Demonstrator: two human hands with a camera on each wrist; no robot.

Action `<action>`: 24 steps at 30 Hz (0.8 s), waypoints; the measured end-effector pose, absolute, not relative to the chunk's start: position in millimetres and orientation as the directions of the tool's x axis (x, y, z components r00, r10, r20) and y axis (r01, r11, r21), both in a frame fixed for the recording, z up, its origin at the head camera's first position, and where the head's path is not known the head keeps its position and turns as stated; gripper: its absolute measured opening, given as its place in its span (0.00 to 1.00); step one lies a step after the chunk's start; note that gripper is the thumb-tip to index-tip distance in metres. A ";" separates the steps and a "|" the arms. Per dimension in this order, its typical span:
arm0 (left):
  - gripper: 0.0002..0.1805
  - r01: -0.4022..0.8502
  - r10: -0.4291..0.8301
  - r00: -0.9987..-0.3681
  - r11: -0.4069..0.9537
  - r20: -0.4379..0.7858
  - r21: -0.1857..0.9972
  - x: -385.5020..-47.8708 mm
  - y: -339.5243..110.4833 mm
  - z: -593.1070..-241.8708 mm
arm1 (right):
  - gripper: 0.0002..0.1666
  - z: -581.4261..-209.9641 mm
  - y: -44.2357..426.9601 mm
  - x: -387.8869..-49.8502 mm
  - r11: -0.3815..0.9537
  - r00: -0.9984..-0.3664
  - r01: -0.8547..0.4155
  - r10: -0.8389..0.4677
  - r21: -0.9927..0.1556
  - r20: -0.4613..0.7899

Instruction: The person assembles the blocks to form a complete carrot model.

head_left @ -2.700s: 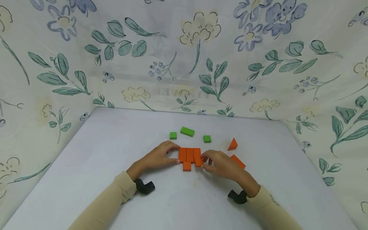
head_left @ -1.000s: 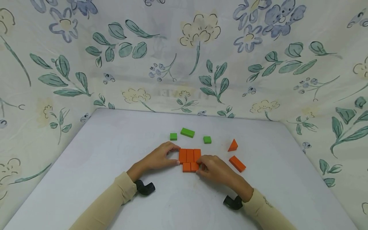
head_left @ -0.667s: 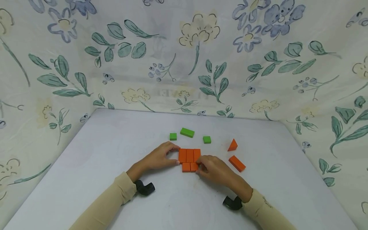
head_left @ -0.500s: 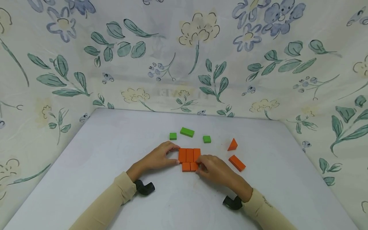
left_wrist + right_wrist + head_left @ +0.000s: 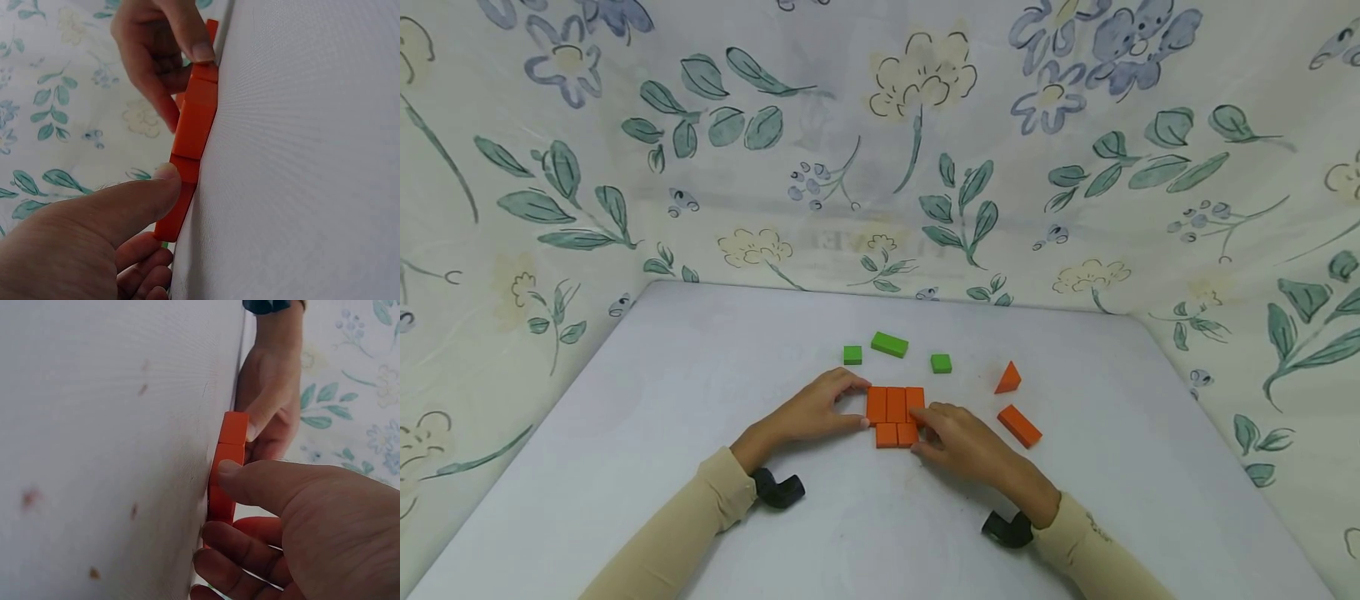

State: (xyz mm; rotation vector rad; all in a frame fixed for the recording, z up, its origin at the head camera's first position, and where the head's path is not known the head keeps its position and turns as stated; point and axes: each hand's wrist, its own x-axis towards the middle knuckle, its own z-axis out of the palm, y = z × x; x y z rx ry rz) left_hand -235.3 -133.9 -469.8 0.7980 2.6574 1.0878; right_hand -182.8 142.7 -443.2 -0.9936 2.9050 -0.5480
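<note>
Three long orange blocks stand side by side in the head view: left (image 5: pixel 877 404), middle (image 5: pixel 896 404) and right (image 5: pixel 913 398). Two small orange blocks, left (image 5: pixel 887 436) and right (image 5: pixel 906 433), touch their near ends. The left hand (image 5: pixel 808 408) holds the left long block's far and near corners between finger and thumb. The right hand (image 5: pixel 970 442) has its thumb at the right small block and its index finger over the right long block's near end. In the right wrist view, the right hand (image 5: pixel 312 512) has its thumb on an orange block (image 5: pixel 230 453), fingers curled beside it.
Behind the row lie a small green block (image 5: pixel 852 356), a long green block (image 5: pixel 890 344) and another small green block (image 5: pixel 941 364). An orange triangle (image 5: pixel 1009 378) and an orange block (image 5: pixel 1019 427) lie at the right. Floral cloth (image 5: pixel 880 167) surrounds the white table (image 5: pixel 865 533).
Since the earliest frame, the right hand has shifted left and nearer, and the right small block has moved against the left one. Lately its index finger has shifted slightly. The left hand stays put.
</note>
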 end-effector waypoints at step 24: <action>0.31 0.435 0.544 -0.836 0.590 0.064 0.680 -235.8 -134.3 -470.0 | 0.32 -445.5 142.5 -181.8 0.725 -0.797 -0.592 -0.591 -0.353 0.122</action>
